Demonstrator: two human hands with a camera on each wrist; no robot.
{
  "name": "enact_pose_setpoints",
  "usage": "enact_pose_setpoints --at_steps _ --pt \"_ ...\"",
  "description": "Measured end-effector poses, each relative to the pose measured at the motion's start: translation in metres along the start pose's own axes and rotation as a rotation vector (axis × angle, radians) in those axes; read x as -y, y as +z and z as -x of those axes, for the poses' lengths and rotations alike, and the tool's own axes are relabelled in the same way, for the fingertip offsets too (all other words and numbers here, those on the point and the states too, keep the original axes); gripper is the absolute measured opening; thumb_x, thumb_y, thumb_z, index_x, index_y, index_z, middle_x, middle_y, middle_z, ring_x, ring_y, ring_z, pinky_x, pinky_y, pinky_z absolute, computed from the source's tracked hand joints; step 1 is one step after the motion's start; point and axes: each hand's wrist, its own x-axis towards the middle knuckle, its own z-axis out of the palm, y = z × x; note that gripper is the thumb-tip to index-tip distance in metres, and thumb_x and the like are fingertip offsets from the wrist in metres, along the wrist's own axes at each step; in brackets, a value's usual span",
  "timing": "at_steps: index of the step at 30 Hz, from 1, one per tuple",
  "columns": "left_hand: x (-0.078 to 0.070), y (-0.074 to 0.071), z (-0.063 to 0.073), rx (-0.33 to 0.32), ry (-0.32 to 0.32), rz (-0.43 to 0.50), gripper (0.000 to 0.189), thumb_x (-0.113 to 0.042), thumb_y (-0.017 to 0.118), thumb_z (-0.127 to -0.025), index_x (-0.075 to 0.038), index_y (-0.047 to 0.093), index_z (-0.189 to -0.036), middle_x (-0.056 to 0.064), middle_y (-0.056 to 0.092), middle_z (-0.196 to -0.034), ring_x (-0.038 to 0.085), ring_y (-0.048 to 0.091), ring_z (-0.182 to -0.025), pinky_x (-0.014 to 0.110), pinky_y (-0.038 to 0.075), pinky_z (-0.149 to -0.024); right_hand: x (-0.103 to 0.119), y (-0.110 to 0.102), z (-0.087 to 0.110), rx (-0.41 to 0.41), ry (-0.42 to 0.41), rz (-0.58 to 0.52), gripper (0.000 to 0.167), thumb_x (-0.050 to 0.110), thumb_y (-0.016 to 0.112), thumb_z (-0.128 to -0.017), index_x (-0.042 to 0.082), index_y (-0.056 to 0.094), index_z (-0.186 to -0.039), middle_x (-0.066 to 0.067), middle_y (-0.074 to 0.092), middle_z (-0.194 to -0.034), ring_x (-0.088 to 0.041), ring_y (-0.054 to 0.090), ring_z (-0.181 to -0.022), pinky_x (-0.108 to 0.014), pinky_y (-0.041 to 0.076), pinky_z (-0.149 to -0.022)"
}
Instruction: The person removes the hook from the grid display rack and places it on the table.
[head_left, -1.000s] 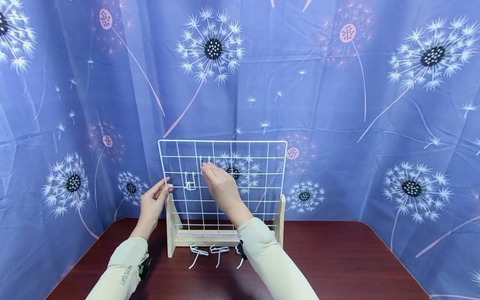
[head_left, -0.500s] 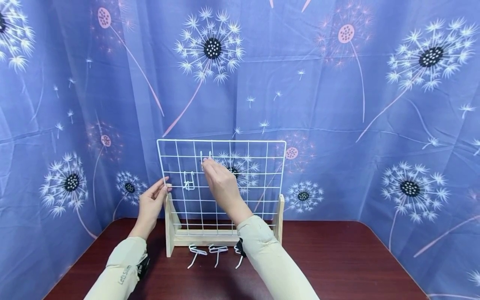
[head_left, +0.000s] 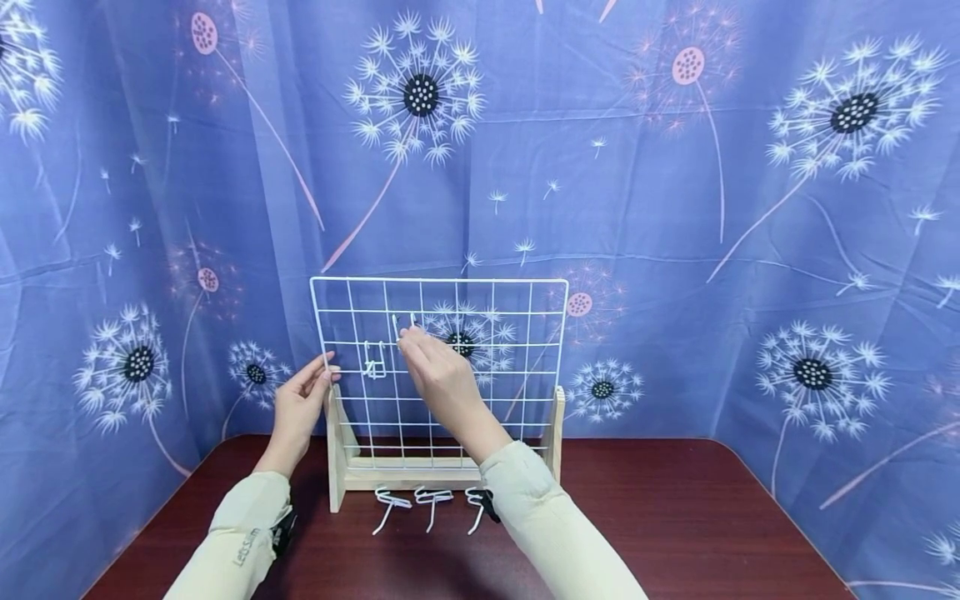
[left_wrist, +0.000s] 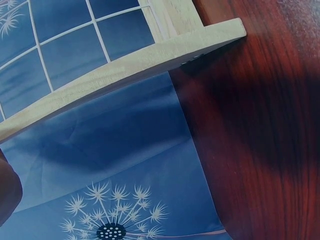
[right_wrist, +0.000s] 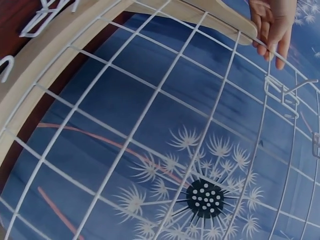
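A white wire grid panel (head_left: 495,358) stands upright in a wooden stand (head_left: 420,479). My left hand (head_left: 297,407) pinches the panel's left edge between thumb and fingers; the right wrist view also shows that left hand (right_wrist: 275,25) there. My right hand (head_left: 444,377) is in front of the panel's upper middle and pinches a white wire hook. Only this hook's two upper prongs (head_left: 395,322) show above the fingertips, near the second horizontal wire; the fingers hide the rest. Another white hook (head_left: 375,367) hangs on the panel to the left, seen closer in the right wrist view as a hook (right_wrist: 282,95).
Several white hooks lie in a row on the dark red table (head_left: 675,517) before the stand, among them a left hook (head_left: 392,502), a middle one and a right hook (head_left: 475,500) partly behind the right wrist strap. A blue dandelion-print curtain (head_left: 600,192) surrounds the table.
My right hand has raised the hook's prongs slightly above the second horizontal wire, then lowered them back to about that wire's height. The left hand keeps its grip on the panel's edge.
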Motion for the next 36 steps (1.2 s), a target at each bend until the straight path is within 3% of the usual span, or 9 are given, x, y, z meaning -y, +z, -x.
enact_pose_setpoints --at_steps 3,9,15,23,25,28,32,34,36 --pt "0.000 0.000 0.000 -0.008 -0.006 -0.005 0.033 0.003 0.053 -0.096 0.006 0.057 -0.128 0.023 0.068 -0.105 0.005 0.068 -0.085 0.014 0.053 -0.075 0.001 -0.002 0.005 0.012 -0.017 0.003 0.013 0.005 0.067 -0.088 0.003 0.067 -0.101 -0.011 0.070 -0.107 -0.021 0.068 -0.101 -0.025 0.047 -0.097" --pt "-0.001 -0.001 0.002 -0.013 -0.012 -0.009 0.033 0.003 0.054 -0.096 0.007 0.057 -0.128 0.014 0.070 -0.102 0.002 0.067 -0.084 0.012 0.052 -0.073 0.001 -0.007 0.018 0.025 -0.046 -0.016 0.017 0.003 0.067 -0.086 0.002 0.067 -0.102 -0.011 0.070 -0.108 -0.022 0.067 -0.103 -0.026 0.048 -0.097" --pt "0.001 -0.001 0.003 -0.011 -0.017 -0.006 0.033 0.003 0.053 -0.096 0.007 0.057 -0.129 0.021 0.067 -0.109 0.000 0.067 -0.084 0.011 0.051 -0.072 -0.002 -0.014 0.031 0.045 -0.053 -0.042 0.016 0.002 0.066 -0.086 0.001 0.067 -0.102 -0.012 0.070 -0.109 -0.023 0.067 -0.104 -0.027 0.045 -0.100" --pt "0.002 -0.002 0.002 -0.007 -0.019 0.023 0.034 0.004 0.052 -0.096 0.008 0.055 -0.130 -0.019 0.067 -0.093 0.002 0.067 -0.085 0.012 0.052 -0.076 -0.004 -0.026 0.047 0.067 -0.084 -0.055 0.015 0.004 0.063 -0.089 0.000 0.068 -0.103 -0.013 0.069 -0.109 -0.024 0.066 -0.104 -0.031 0.051 -0.093" --pt "0.002 -0.003 0.001 -0.010 -0.018 0.020 0.034 0.004 0.053 -0.096 0.007 0.056 -0.129 -0.014 0.069 -0.095 0.003 0.068 -0.086 0.012 0.052 -0.075 -0.005 -0.029 0.052 0.074 -0.090 -0.061 0.015 0.005 0.058 -0.094 0.000 0.069 -0.103 -0.014 0.069 -0.109 -0.024 0.066 -0.104 -0.032 0.052 -0.092" --pt "0.001 -0.003 0.001 -0.015 -0.021 0.006 0.034 0.003 0.053 -0.096 0.006 0.057 -0.129 0.006 0.071 -0.102 0.004 0.068 -0.086 0.012 0.052 -0.074 -0.006 -0.033 0.059 0.088 -0.088 -0.065 0.023 0.009 0.048 -0.100 -0.001 0.069 -0.102 -0.014 0.069 -0.109 -0.025 0.066 -0.104 -0.032 0.052 -0.092" --pt "-0.001 -0.002 0.001 -0.013 -0.020 -0.005 0.033 0.002 0.053 -0.096 0.005 0.057 -0.129 0.025 0.066 -0.110 0.002 0.067 -0.085 0.012 0.052 -0.073 -0.008 -0.039 0.068 0.105 -0.088 -0.055 0.026 0.011 0.045 -0.102 -0.001 0.069 -0.102 -0.014 0.069 -0.109 -0.025 0.066 -0.105 -0.030 0.050 -0.095" --pt "-0.002 -0.001 0.001 -0.011 -0.017 -0.005 0.033 0.002 0.053 -0.096 0.005 0.057 -0.129 0.026 0.065 -0.111 0.001 0.067 -0.085 0.012 0.052 -0.074 -0.010 -0.042 0.073 0.110 -0.092 -0.057 0.026 0.011 0.046 -0.102 -0.001 0.069 -0.102 -0.014 0.069 -0.109 -0.025 0.066 -0.104 -0.031 0.050 -0.094" --pt "-0.002 -0.001 0.001 -0.010 -0.016 -0.005 0.033 0.003 0.054 -0.096 0.005 0.057 -0.129 0.019 0.068 -0.109 0.000 0.067 -0.084 0.012 0.052 -0.075 -0.011 -0.045 0.078 0.119 -0.096 -0.061 0.028 0.011 0.044 -0.102 -0.001 0.069 -0.103 -0.014 0.069 -0.109 -0.025 0.066 -0.104 -0.031 0.051 -0.094"
